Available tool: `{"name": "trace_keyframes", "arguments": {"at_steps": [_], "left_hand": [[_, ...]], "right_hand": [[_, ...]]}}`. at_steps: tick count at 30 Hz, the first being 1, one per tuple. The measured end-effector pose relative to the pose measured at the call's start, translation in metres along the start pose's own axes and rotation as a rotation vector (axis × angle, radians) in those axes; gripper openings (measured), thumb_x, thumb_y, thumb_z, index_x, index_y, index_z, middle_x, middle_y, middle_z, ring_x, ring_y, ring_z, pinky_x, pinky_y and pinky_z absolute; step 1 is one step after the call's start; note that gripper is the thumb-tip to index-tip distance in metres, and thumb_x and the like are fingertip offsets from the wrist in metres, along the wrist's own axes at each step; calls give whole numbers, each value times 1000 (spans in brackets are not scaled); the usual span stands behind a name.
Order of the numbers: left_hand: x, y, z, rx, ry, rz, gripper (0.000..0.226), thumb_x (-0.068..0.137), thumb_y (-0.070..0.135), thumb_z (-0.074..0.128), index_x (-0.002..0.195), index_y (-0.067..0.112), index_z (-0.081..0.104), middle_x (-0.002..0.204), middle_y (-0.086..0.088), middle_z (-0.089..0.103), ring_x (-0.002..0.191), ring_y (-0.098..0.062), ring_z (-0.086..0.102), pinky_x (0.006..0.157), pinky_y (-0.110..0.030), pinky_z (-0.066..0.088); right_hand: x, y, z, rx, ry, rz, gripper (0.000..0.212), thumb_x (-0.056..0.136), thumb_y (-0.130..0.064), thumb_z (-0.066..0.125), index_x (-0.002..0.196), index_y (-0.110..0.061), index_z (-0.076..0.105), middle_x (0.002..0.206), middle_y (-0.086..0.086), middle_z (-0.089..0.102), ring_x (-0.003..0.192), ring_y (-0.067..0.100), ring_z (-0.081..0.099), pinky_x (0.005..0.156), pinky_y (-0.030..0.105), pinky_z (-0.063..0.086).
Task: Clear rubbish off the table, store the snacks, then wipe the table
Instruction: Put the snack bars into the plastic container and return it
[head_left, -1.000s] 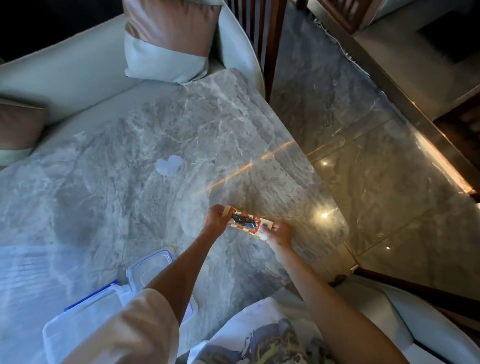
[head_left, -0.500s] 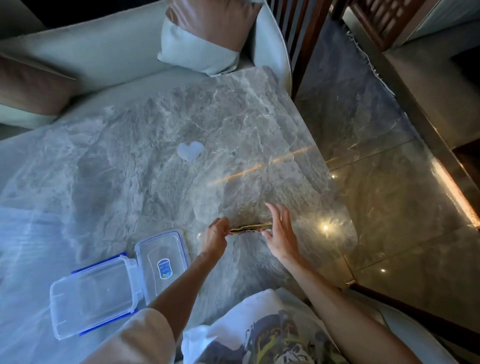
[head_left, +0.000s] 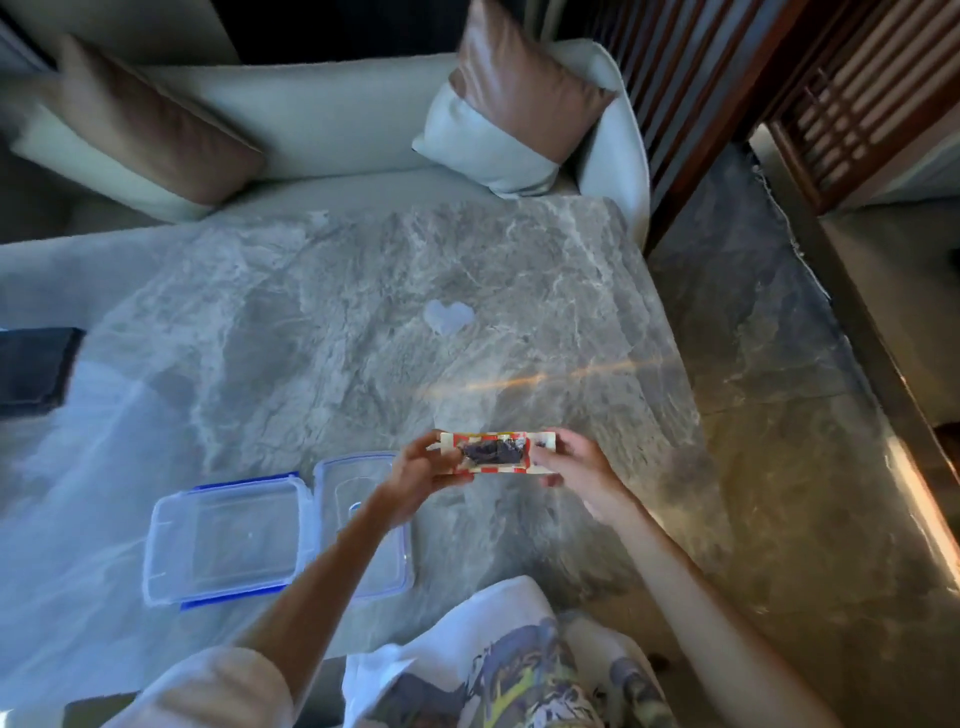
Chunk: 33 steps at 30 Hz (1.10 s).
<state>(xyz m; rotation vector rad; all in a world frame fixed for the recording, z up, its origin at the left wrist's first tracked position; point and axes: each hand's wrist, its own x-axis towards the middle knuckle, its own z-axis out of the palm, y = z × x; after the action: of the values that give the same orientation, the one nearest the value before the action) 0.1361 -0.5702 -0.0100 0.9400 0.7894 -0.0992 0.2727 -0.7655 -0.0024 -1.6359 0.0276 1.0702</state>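
Snack packet (head_left: 497, 453): held flat above the table's (head_left: 322, 322) near right edge.
Left hand (head_left: 422, 467): fingers pinch its left end.
Right hand (head_left: 574, 467): fingers pinch its right end.
Container (head_left: 223, 540): open, near edge; lower the packet in level.

- We see a pale sofa (head_left: 322, 119) with two brown-and-white cushions (head_left: 511, 111) behind the grey marble worktop (head_left: 322, 332).
- Glossy stone floor (head_left: 769, 415) at right reflects warm light.
- Dark wooden slats (head_left: 691, 67) stand beyond.
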Motion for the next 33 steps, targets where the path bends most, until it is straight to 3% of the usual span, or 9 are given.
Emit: {"name": "trace_keyframes", "arguments": {"at_steps": [8,12,15,17,20,23,26,29,33], "left_hand": [[-82,32,-82,-274,270,104,21,92,-8,46,95,6,61,68,-2,74,58,-11,70,58,-24,60],[-124,28,-147,-245,415,97,18,90,-8,52,82,7,61,65,-4,72,58,-13,70,58,-28,61],[-146,23,-191,-181,482,94,9,90,-3,57,86,4,61,68,-7,71,61,-15,72,59,-28,61],[-155,18,-216,-185,530,81,6,91,0,58,88,4,62,73,-10,68,59,-13,71,56,-27,61],[-159,14,-250,-55,594,66,6,92,4,59,87,5,60,73,-13,64,50,-9,67,48,-23,57],[-158,14,-276,192,647,46,17,86,20,66,84,6,57,69,-13,63,49,-15,64,52,-32,56],[-156,16,-294,312,565,-5,30,77,32,51,84,3,59,74,-18,60,64,-25,57,64,-40,51],[-149,19,-305,353,361,-143,12,89,11,47,83,5,55,78,-18,51,57,-19,44,55,-27,39],[-139,17,-316,464,337,-190,34,70,8,41,91,-2,65,66,-12,54,64,-19,47,59,-27,37]], "right_hand": [[20,-32,133,429,-284,214,18,94,-4,53,83,-8,67,64,-3,64,41,-1,46,30,11,23],[15,-23,202,-83,-312,38,13,93,-3,58,86,-10,65,66,-2,60,41,-3,46,35,10,29],[10,-13,253,-368,-294,-145,8,92,2,58,89,0,64,74,6,63,60,4,56,58,15,44],[4,-4,284,-386,-237,-158,11,92,-1,60,99,6,65,81,9,65,66,6,60,65,19,46],[-3,16,325,-397,-135,-128,11,91,-7,62,100,-1,66,82,8,67,59,2,58,51,14,44],[-10,41,359,-519,-35,-72,10,93,-9,59,97,-5,66,93,15,71,74,21,66,65,34,59],[-14,62,384,-684,86,-16,19,94,-12,52,105,-5,66,105,16,71,98,34,66,83,43,52],[-18,71,404,-675,192,109,28,93,-19,52,116,-7,62,117,15,67,110,33,63,92,39,49],[-17,78,424,-644,242,198,34,97,-17,48,129,-4,53,132,18,59,121,31,57,101,37,46]]}}
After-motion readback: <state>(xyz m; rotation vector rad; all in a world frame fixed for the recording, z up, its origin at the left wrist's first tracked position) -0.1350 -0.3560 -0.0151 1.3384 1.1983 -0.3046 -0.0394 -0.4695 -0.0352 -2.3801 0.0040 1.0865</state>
